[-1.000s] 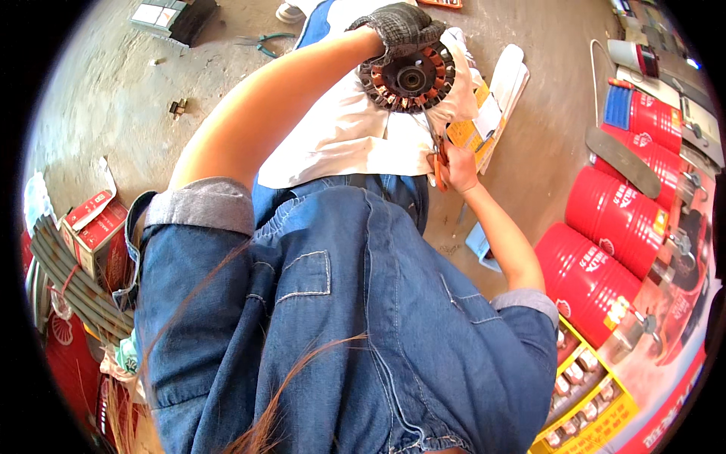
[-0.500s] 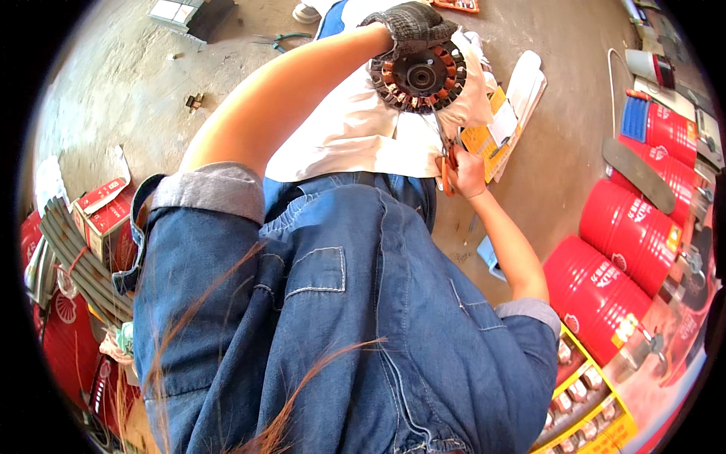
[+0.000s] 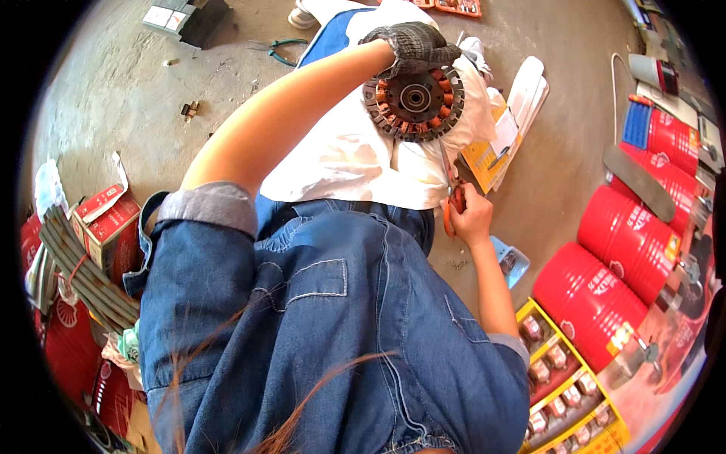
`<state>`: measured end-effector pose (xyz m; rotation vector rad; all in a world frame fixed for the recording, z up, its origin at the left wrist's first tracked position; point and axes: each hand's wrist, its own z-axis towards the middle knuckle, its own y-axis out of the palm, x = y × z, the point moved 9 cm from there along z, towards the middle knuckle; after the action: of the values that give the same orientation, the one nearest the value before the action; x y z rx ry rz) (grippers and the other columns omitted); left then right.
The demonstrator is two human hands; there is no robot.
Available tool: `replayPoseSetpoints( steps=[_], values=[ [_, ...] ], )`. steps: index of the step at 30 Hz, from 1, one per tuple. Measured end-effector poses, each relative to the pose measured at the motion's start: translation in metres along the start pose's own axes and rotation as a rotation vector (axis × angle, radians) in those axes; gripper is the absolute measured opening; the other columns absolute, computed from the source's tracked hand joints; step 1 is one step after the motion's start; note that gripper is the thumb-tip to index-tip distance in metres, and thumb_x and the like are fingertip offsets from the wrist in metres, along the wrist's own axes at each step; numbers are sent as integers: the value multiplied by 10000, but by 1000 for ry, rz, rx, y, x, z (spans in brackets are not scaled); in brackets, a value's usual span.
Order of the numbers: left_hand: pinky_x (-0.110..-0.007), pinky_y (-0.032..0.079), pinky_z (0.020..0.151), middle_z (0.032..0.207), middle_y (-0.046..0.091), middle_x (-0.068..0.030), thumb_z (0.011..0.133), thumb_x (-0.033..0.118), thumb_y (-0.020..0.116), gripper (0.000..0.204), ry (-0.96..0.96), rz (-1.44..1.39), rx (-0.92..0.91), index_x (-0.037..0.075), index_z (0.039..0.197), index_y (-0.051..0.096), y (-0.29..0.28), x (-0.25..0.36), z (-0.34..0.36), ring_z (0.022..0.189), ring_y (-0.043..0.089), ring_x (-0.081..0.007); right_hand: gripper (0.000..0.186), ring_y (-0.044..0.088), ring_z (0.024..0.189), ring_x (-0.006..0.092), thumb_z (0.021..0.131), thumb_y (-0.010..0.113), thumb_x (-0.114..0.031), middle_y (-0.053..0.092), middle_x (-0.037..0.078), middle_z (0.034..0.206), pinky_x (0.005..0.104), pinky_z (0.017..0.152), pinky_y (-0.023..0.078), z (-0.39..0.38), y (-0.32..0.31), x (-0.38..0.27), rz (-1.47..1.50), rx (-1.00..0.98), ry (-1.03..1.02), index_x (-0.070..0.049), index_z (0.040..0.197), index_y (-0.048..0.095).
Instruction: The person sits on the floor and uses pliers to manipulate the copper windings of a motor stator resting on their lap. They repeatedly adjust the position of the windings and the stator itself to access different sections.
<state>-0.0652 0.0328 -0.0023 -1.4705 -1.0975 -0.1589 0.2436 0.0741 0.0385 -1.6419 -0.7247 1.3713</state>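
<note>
My left hand (image 3: 417, 50), in a dark grey knit glove, is closed on the upper rim of a round motor stator (image 3: 416, 98). Copper windings ring the stator, with dark teeth outside and a bearing-like hub at its centre. It rests over a white cloth (image 3: 325, 155) spread across my lap. Bare, my right hand (image 3: 473, 218) is wrapped round the orange-red handles of a pair of scissors (image 3: 453, 203). The thin blades point up to the stator's lower edge; whether they touch it I cannot tell.
Right of my lap lie papers on a yellow board (image 3: 476, 155) with a pen. Several red drums (image 3: 590, 299) and a yellow rack of small parts (image 3: 563, 333) line the right side. At left are a coiled hose (image 3: 79, 261), a red carton (image 3: 106, 227) and, farther off, a black battery (image 3: 203, 23).
The stator and scissors sit lower in the picture now, and the stator's face is turned differently. My right hand has moved down slightly, still holding the scissors. The left hand keeps its grip.
</note>
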Motion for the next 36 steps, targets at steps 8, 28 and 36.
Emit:
replayPoseSetpoints(
  steps=[8, 28, 36],
  values=[
    [-441, 509, 903, 1058, 709, -195, 972, 545, 457, 559, 95, -60, 140, 69, 1090, 726, -19, 10, -19, 987, 674, -363, 413, 662, 672, 350, 742, 818, -259, 648, 154, 730, 398, 612, 491, -20, 9, -47, 158, -263, 280, -28, 993, 586],
    [-433, 511, 852, 999, 707, -190, 959, 518, 478, 529, 113, -125, 169, 59, 1043, 725, -25, 15, -25, 924, 675, -349, 440, 661, 766, 412, 850, 733, -427, 658, 172, 756, 467, 675, 487, -13, -6, -48, 55, -399, 468, -48, 999, 567],
    [-430, 512, 832, 975, 706, -188, 953, 508, 487, 517, 115, -139, 167, 55, 1024, 725, -26, 16, -27, 899, 675, -344, 450, 662, 753, 409, 840, 747, -433, 660, 174, 751, 461, 654, 489, -11, -9, -51, 5, -383, 448, -52, 988, 561]
  ],
)
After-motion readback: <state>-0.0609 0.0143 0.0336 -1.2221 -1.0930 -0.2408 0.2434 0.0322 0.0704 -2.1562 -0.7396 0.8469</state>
